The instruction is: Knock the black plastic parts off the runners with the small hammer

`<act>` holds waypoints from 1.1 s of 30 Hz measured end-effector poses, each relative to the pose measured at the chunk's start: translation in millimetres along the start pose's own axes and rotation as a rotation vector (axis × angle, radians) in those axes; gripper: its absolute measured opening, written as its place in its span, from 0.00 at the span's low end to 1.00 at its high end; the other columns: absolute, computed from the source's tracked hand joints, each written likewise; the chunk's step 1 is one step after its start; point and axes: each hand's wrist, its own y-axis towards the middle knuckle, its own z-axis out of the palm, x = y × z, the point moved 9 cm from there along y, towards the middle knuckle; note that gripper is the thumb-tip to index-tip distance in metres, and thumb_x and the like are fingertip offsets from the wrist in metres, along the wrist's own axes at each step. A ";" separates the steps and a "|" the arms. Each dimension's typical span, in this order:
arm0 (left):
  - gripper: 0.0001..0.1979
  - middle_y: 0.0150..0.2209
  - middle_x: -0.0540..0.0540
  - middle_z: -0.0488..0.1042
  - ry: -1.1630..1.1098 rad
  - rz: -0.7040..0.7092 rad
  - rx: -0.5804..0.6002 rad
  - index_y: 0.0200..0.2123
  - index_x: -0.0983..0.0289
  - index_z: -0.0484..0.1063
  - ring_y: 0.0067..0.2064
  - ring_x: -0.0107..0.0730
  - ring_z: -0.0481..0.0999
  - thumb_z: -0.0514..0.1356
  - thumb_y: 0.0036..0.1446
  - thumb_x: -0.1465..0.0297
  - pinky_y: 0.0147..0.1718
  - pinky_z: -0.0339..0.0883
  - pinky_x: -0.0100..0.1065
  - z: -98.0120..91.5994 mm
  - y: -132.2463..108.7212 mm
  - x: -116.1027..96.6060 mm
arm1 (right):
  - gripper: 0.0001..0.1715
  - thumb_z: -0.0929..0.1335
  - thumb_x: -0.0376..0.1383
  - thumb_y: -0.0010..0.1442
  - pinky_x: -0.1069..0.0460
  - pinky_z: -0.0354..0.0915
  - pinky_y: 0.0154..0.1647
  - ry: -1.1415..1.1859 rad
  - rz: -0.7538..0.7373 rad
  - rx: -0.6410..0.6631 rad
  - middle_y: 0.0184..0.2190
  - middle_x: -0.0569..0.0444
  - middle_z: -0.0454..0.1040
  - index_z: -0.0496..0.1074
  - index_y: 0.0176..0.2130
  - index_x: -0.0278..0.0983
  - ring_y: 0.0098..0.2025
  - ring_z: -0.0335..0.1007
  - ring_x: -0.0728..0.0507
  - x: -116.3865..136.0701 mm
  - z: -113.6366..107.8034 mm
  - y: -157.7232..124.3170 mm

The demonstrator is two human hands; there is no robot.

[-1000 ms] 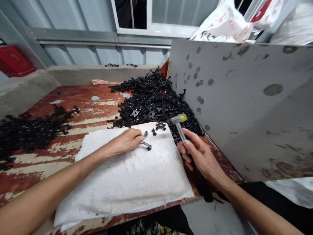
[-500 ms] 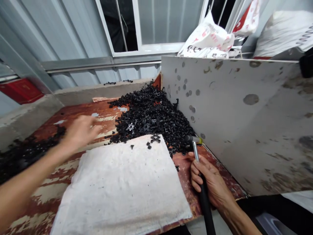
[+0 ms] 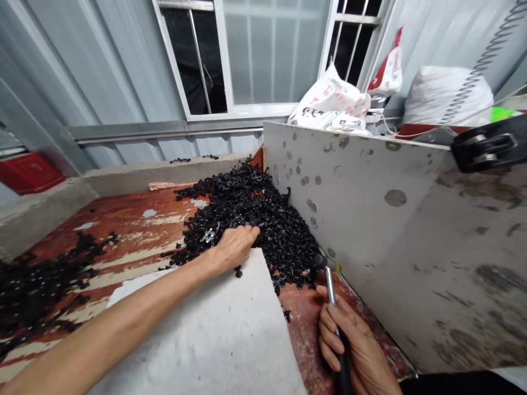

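Hammer [image 3: 331, 288] sits in my right hand [image 3: 352, 340], over the bare strip of table [image 3: 302, 323] between the white cloth [image 3: 214, 329] and the grey board [image 3: 362, 236]. Its long axis runs away from me, head end far, leaning slightly left as it goes; the black handle [image 3: 345, 373] drops out of view at the bottom. The head [image 3: 320, 261] lies crosswise to that, dark end pointing left to the pile of black parts [image 3: 284, 236], yellow end pointing right to the board. My right fingers are wrapped around the handle just below the shiny neck, closed on it, with my thumb laid along the top.

My left hand [image 3: 237, 244] reaches over the cloth's far edge to the near side of the pile, knuckles up, fingertips pointing right and away. Those fingers are bent and close together; I cannot tell whether they pinch a part. One small black piece [image 3: 239, 272] lies on the cloth just below that hand. Another pile [image 3: 37, 274] spreads well off to my left.
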 end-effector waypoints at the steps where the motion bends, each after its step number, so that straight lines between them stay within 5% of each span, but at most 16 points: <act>1: 0.18 0.42 0.61 0.73 0.015 -0.052 -0.025 0.46 0.63 0.68 0.44 0.42 0.73 0.49 0.55 0.81 0.38 0.67 0.40 -5.5 3.5 10.5 | 0.26 0.79 0.45 0.46 0.61 0.54 0.11 0.003 0.000 0.006 0.20 0.65 0.57 0.73 0.43 0.39 0.16 0.47 0.56 -0.3 -1.1 0.5; 5: 0.18 0.48 0.66 0.70 0.080 -0.284 -0.158 0.48 0.66 0.67 0.50 0.50 0.69 0.48 0.56 0.80 0.42 0.65 0.46 -32.7 14.2 43.5 | 0.23 0.78 0.44 0.49 0.61 0.55 0.11 0.044 0.010 0.029 0.21 0.65 0.58 0.73 0.42 0.39 0.17 0.48 0.56 -3.7 -4.6 2.6; 7: 0.19 0.52 0.69 0.68 0.109 -0.332 -0.284 0.51 0.67 0.66 0.53 0.53 0.66 0.47 0.57 0.79 0.45 0.63 0.49 -46.8 17.8 40.4 | 0.22 0.77 0.44 0.50 0.61 0.56 0.11 0.065 0.022 0.033 0.21 0.65 0.57 0.73 0.42 0.39 0.17 0.48 0.56 -5.8 -5.5 3.3; 10: 0.20 0.56 0.66 0.66 0.108 -0.035 -0.359 0.54 0.63 0.65 0.56 0.52 0.63 0.49 0.60 0.76 0.49 0.58 0.50 -45.6 30.8 -7.3 | 0.20 0.77 0.43 0.51 0.61 0.55 0.11 0.080 0.026 0.026 0.21 0.65 0.57 0.73 0.41 0.39 0.17 0.48 0.56 -6.2 -5.4 3.4; 12: 0.18 0.56 0.64 0.66 0.064 0.253 -0.275 0.54 0.61 0.66 0.57 0.51 0.61 0.52 0.61 0.68 0.51 0.57 0.50 -27.8 37.2 -45.7 | 0.19 0.77 0.43 0.51 0.61 0.55 0.12 0.092 0.024 0.019 0.21 0.65 0.56 0.73 0.41 0.39 0.17 0.48 0.56 -5.0 -4.7 3.2; 14: 0.18 0.54 0.63 0.69 0.024 0.360 -0.194 0.51 0.62 0.68 0.56 0.49 0.63 0.54 0.61 0.61 0.51 0.57 0.49 -11.7 42.6 -61.6 | 0.18 0.77 0.43 0.51 0.61 0.55 0.12 0.100 0.025 0.023 0.21 0.65 0.56 0.74 0.40 0.39 0.17 0.47 0.56 -3.8 -3.4 2.8; 17: 0.14 0.48 0.61 0.72 0.019 0.309 -0.161 0.45 0.64 0.70 0.51 0.44 0.67 0.52 0.63 0.63 0.47 0.60 0.43 -2.8 53.1 -52.6 | 0.18 0.77 0.43 0.52 0.61 0.55 0.12 0.095 0.031 0.028 0.21 0.64 0.57 0.74 0.40 0.39 0.17 0.46 0.56 -2.7 -3.3 2.8; 22: 0.12 0.44 0.62 0.72 0.076 0.160 -0.217 0.42 0.64 0.71 0.49 0.45 0.67 0.50 0.62 0.69 0.46 0.61 0.43 -16.7 59.9 -6.6 | 0.18 0.76 0.44 0.52 0.61 0.54 0.12 0.101 0.049 0.037 0.21 0.64 0.57 0.75 0.41 0.39 0.17 0.46 0.56 -4.9 -6.7 5.0; 28: 0.16 0.49 0.72 0.68 0.162 -0.363 -0.370 0.46 0.70 0.69 0.52 0.59 0.64 0.47 0.58 0.77 0.44 0.60 0.53 -43.5 58.2 69.5 | 0.20 0.76 0.45 0.52 0.61 0.53 0.11 0.119 0.066 0.048 0.21 0.65 0.57 0.74 0.43 0.39 0.17 0.46 0.56 -9.8 -11.2 7.6; 30: 0.17 0.53 0.71 0.67 0.160 -0.289 -0.353 0.48 0.69 0.68 0.55 0.58 0.63 0.47 0.58 0.78 0.46 0.60 0.53 -41.9 70.6 57.4 | 0.20 0.76 0.45 0.53 0.61 0.54 0.11 0.121 0.070 0.059 0.21 0.65 0.58 0.75 0.43 0.39 0.17 0.46 0.57 -10.9 -12.3 9.1; 33: 0.20 0.56 0.63 0.68 0.121 0.004 -0.245 0.51 0.62 0.67 0.57 0.49 0.63 0.50 0.56 0.80 0.49 0.60 0.49 -25.6 99.3 11.9 | 0.22 0.77 0.46 0.52 0.61 0.54 0.11 0.110 0.081 0.087 0.21 0.65 0.58 0.75 0.43 0.39 0.17 0.44 0.57 -12.9 -13.1 12.0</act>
